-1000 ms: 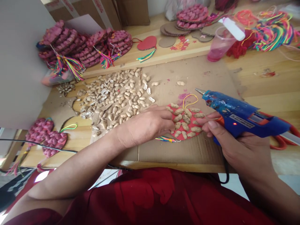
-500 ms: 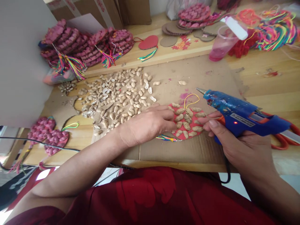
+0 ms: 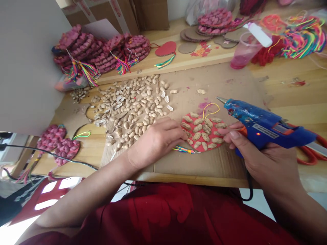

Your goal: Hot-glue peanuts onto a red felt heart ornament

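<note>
A red heart-shaped piece (image 3: 209,136) lies on the cardboard, with rows of peanuts in their shells on it, a yellow loop at its top and a colourful tassel (image 3: 184,149) at its lower left. At its left edge, the bent fingers of my left hand (image 3: 161,139) are closed at a peanut (image 3: 186,133), partly covering it. My right hand (image 3: 265,163) grips a blue hot glue gun (image 3: 258,120) with a lit red light. The gun's nozzle points left above the heart's upper right side. Fingertips of that hand reach the heart's right edge.
Loose peanuts (image 3: 135,102) are spread left of the heart. Pink peanut-covered pieces (image 3: 84,51) are stacked at the back left. A pink-stained plastic cup (image 3: 241,52) holding a white bottle stands back right, beside colourful cords (image 3: 304,37). A black cable (image 3: 66,157) crosses the left side.
My left hand has drawn slightly left and back, uncovering more peanuts on the heart's left side. My right hand still holds the glue gun in about the same place. The view has shifted slightly.
</note>
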The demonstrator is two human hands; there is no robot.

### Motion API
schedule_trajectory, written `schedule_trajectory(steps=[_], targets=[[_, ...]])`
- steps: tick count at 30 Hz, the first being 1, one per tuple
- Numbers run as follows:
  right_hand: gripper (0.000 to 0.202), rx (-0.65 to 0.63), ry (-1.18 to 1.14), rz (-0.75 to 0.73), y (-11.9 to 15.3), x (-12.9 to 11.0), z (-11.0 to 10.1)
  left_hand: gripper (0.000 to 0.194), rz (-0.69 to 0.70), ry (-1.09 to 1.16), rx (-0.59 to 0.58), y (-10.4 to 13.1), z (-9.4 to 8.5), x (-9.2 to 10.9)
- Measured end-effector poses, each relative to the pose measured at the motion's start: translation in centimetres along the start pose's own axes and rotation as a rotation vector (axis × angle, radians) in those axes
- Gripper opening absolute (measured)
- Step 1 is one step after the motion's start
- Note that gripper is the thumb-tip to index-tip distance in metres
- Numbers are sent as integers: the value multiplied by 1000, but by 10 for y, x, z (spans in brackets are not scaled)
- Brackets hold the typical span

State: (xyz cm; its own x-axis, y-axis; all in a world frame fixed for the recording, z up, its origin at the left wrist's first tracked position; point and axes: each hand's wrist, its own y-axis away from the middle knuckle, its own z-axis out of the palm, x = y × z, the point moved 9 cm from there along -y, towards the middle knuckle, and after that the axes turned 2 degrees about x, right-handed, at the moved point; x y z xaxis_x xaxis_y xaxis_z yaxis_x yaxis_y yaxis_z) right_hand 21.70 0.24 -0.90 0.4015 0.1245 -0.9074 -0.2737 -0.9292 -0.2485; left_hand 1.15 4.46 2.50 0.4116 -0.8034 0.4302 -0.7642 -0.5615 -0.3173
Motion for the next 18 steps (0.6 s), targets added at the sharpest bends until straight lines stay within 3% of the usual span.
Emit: schedule_trajectory(steps=[7, 18], targets=[[10, 4, -11, -19, 0, -1, 1, 19, 66, 27, -55, -9, 16, 8], [14, 30, 29, -3, 0, 1, 0, 21, 99, 33, -72, -3, 21, 8]])
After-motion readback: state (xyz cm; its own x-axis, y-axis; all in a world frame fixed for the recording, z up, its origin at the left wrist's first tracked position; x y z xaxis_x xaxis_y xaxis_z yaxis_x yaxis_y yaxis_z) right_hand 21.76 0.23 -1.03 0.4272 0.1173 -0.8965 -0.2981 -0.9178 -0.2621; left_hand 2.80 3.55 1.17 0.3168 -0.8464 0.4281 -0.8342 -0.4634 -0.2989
